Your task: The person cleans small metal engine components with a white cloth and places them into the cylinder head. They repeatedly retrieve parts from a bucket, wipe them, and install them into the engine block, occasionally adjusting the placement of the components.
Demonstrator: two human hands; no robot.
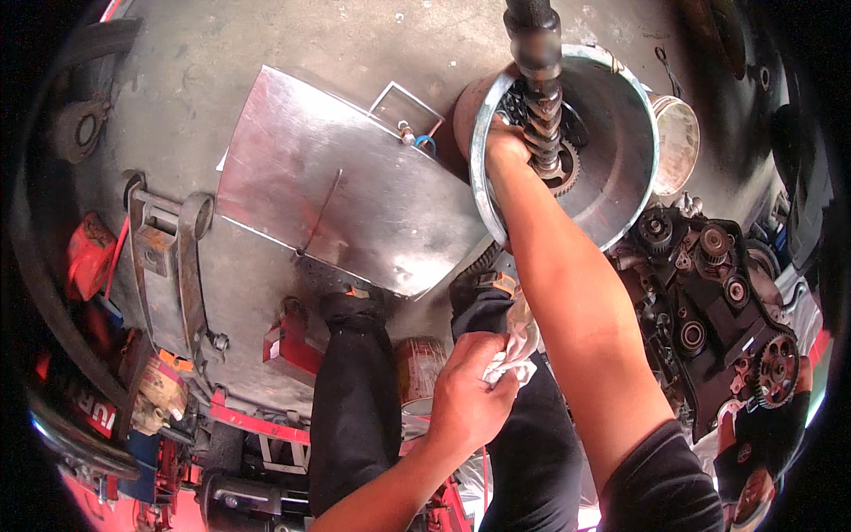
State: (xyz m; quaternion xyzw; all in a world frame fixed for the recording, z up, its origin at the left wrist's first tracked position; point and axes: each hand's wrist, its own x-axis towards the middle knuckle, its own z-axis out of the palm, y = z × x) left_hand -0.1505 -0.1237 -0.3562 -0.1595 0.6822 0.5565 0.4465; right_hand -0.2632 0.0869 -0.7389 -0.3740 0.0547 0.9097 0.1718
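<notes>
My left hand [474, 386] is closed round a crumpled white rag [516, 355], held in front of my dark-trousered legs. My right arm reaches over the rim of a large round metal drum [612, 213]. Inside it, my right hand [507, 149] is at the lower part of a dark camshaft [539, 97] and appears to grip it; the fingers are mostly hidden. The camshaft stands steeply, its upper end rising above the rim. At its lower end is a toothed gear [564, 173]. Dark parts lie in the drum beside my hand.
A shiny metal sheet [328, 177] lies left of the drum, with a thin rod across it. An engine [700, 310] with pulleys stands at the right. A pail [675, 142] is beyond the drum. A floor jack [168, 266] and red stands are at left.
</notes>
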